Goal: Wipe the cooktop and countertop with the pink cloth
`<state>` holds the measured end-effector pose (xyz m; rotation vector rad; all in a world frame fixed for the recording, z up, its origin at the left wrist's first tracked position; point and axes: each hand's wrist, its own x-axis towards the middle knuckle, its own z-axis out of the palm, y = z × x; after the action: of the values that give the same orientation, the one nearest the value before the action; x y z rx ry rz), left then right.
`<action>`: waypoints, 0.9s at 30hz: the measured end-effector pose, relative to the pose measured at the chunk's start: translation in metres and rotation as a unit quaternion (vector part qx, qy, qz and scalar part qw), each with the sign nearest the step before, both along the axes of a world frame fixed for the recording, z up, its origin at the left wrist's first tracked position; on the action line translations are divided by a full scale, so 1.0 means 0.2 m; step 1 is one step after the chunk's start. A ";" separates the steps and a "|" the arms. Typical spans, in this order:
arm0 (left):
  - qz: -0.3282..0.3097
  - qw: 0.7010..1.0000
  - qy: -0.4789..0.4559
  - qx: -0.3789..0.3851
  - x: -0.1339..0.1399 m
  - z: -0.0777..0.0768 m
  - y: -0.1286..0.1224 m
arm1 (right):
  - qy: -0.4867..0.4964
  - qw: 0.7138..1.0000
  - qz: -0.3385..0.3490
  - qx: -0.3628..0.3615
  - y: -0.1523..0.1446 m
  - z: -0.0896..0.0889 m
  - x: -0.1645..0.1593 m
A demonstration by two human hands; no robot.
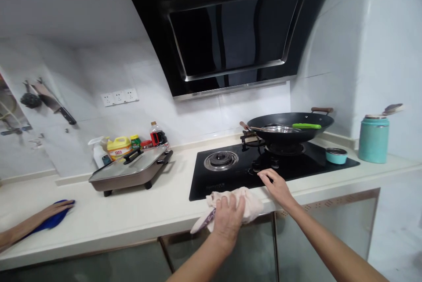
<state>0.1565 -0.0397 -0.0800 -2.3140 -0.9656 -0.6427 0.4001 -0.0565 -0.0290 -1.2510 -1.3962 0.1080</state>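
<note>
My left hand (227, 217) presses a pale pink cloth (252, 205) against the front edge of the white counter, its fingers bent over the bunched fabric. A corner with a purple pattern hangs out on the left. The cloth overlaps the near rim of the black glass gas stove (184, 189). To the right, my right hand (277, 189) hovers low over the stove's front edge. Its fingertips are beside a black control knob (255, 168), thumb slightly apart; whether they touch the knob is unclear.
A wok (290, 135) with a green-handled utensil sits on the right burner. A turquoise bowl (336, 156) and turquoise canister (373, 139) stand farther right. An electric pan (121, 176) and bottles are left. Another person's hand (59, 208) rests on a blue cloth (52, 222). The range hood (231, 36) overhangs.
</note>
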 end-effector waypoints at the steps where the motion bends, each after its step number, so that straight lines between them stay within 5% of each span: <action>1: -0.008 1.000 0.001 0.000 0.08 0.00 0.00 | 0.022 0.999 -0.009 0.023 -0.03 0.00 -0.02; 6: -0.034 0.999 0.012 -0.028 0.39 0.05 -0.04 | -0.016 0.999 0.027 0.040 -0.25 -0.06 -0.20; 9: -0.088 0.993 0.004 -0.072 0.37 0.12 -0.06 | -0.132 0.990 0.044 0.001 -0.32 -0.16 -0.24; 14: -0.258 0.951 -0.046 -0.166 -0.07 0.24 0.02 | -0.286 0.957 0.033 -0.035 -0.32 -0.19 -0.19; 20: -0.118 0.958 -0.222 -0.141 -0.65 0.39 0.27 | -0.424 0.899 -0.070 -0.085 -0.18 -0.07 -0.46; 27: -0.023 0.952 -0.254 -0.168 -0.79 0.32 0.38 | -0.404 0.910 -0.064 0.074 0.14 -0.29 -1.07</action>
<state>-0.0008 0.0369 -0.0168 -2.5213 -1.3408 -1.2164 0.1866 -0.0280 -0.0862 -1.3089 -1.9632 -0.6699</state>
